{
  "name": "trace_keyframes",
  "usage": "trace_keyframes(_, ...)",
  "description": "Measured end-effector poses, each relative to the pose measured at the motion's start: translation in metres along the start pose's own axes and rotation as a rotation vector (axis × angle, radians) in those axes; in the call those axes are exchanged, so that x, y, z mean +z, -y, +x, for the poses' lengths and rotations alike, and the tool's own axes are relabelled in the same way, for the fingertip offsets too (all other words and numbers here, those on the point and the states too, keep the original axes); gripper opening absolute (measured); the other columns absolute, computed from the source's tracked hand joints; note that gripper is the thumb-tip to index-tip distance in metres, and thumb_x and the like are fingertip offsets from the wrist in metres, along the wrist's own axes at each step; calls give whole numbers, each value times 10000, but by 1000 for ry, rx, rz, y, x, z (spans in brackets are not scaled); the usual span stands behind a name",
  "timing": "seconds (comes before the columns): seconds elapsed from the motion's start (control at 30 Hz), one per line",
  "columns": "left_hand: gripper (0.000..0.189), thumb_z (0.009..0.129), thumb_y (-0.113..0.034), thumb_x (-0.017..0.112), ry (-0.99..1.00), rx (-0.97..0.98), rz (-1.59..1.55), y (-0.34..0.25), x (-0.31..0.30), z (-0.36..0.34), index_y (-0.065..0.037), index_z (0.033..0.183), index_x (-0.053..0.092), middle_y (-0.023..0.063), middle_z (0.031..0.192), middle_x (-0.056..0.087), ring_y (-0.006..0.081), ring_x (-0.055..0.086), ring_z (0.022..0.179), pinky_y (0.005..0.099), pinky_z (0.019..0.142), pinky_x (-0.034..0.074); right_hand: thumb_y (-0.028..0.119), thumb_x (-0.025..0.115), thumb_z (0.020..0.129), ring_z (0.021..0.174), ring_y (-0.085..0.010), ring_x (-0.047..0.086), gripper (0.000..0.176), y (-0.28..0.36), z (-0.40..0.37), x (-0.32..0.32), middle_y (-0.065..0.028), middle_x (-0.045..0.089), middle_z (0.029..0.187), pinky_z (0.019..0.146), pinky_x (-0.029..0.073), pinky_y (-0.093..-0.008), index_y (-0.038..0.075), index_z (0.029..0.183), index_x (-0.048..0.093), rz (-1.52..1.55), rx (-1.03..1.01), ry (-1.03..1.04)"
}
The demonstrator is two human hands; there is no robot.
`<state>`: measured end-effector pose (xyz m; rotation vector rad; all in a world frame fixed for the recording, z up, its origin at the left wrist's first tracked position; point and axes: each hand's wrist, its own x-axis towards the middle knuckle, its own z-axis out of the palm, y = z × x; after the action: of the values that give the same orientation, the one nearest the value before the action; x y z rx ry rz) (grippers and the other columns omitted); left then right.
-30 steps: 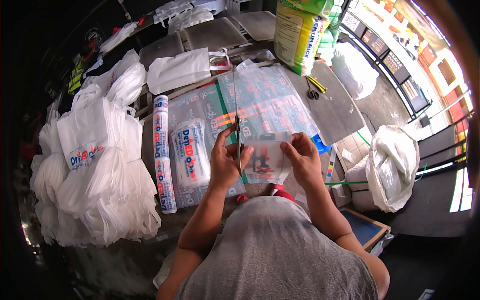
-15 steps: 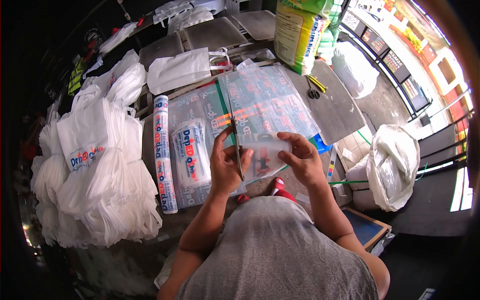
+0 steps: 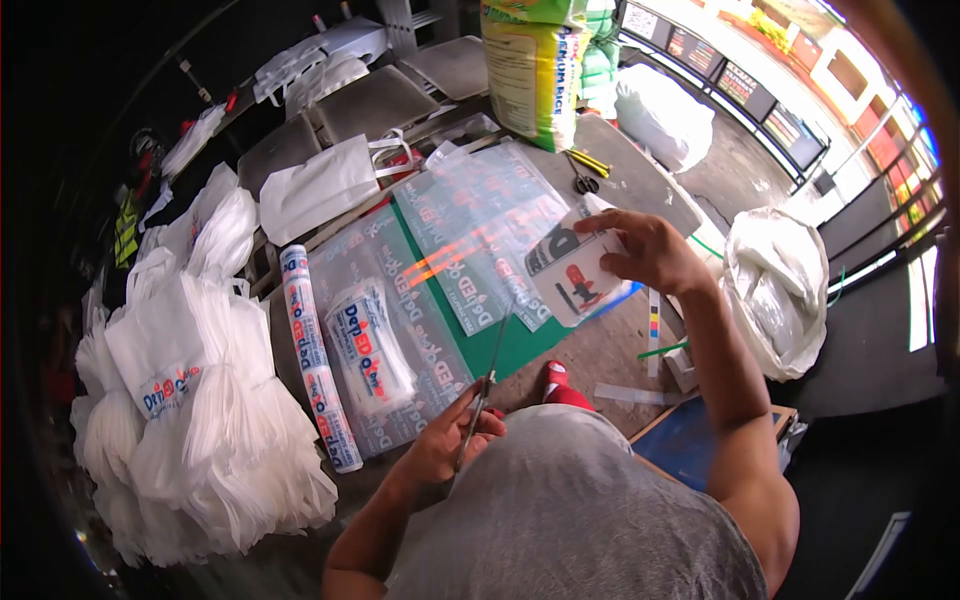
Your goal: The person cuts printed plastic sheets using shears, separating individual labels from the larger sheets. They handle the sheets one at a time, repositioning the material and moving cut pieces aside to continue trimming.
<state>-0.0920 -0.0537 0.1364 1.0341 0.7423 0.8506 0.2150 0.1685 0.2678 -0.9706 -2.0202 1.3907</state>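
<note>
Through the head camera, my right hand pinches the one cut piece of printed film by its far edge and holds it up over the right edge of the green mat. My left hand is clenched round the handles of the scissors at the mat's near side, close to my chest. Their long axis runs from that hand up and slightly right over the mat. The tip points toward the piece but is well apart from it, so the piece lies forward and right of the blades. I count two scissors in all: the spare pair lies beyond the mat. Left of the mat are one printed roll and one folded pack.
</note>
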Motion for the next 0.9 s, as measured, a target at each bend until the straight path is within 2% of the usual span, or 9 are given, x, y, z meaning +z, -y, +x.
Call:
trace_keyframes(0.1,845,924,34,580,41,50,114,-18,12,12,-134,1593,92,178,1277,595,223,586,1194,365,1027,434,-56,624,774,1054,-193,638,494,10,7,-10,-108,657,1202,949,511,-340,14,1263,629,-173,-85,118)
trace_keyframes(0.13,845,924,34,580,47,48,116,-20,12,17,-134,1593,92,178,1277,595,223,586,1194,365,1027,434,-37,615,764,1031,-179,634,501,10,9,-10,-100,669,1174,911,508,-326,33,1259,641,-182,-123,152)
trace_keyframes(0.23,836,916,-24,601,61,148,265,-22,14,27,-72,1582,98,229,1294,594,255,598,1190,375,998,471,-31,620,762,1029,-177,628,507,34,7,-10,-104,668,1175,876,508,-313,61,1260,650,-332,-24,251)
trace_keyframes(0.3,848,916,53,571,92,184,257,-22,13,32,-140,1591,94,208,1329,593,232,622,1168,348,989,486,-24,623,763,1015,-176,630,509,34,7,-9,-105,669,1177,859,506,-308,70,1262,651,-336,-76,264)
trace_keyframes(0.4,834,920,56,566,123,199,264,-27,13,37,-142,1590,108,206,1318,601,218,635,1145,330,963,505,-14,623,766,1012,-188,637,507,39,6,-9,-111,669,1188,858,506,-308,81,1263,654,-336,-131,281)
trace_keyframes(0.53,830,905,87,560,131,174,282,-33,16,38,-86,1578,105,251,1267,609,270,658,1118,362,948,541,0,625,768,1040,-232,652,496,38,6,-10,-125,664,1219,888,525,-331,89,1254,660,-377,-203,291)
trace_keyframes(0.73,841,911,69,586,135,128,269,-38,18,34,-123,1582,116,243,1277,612,258,663,1115,351,930,553,13,637,766,1012,-244,668,487,49,6,-9,-124,662,1231,858,557,-353,90,1247,662,-378,-157,311)
trace_keyframes(0.8,835,924,41,596,110,-27,189,-41,17,30,-152,1584,122,231,1292,609,256,671,1101,341,912,562,14,636,769,1007,-235,669,484,51,5,-9,-119,664,1231,855,556,-348,90,1246,662,-363,-120,308)
trace_keyframes(0.9,813,943,13,587,110,-30,197,-43,19,27,-175,1584,124,227,1313,599,256,677,1089,335,895,570,18,634,776,990,-212,667,479,51,4,-11,-111,668,1225,845,550,-334,92,1248,662,-312,-65,303)
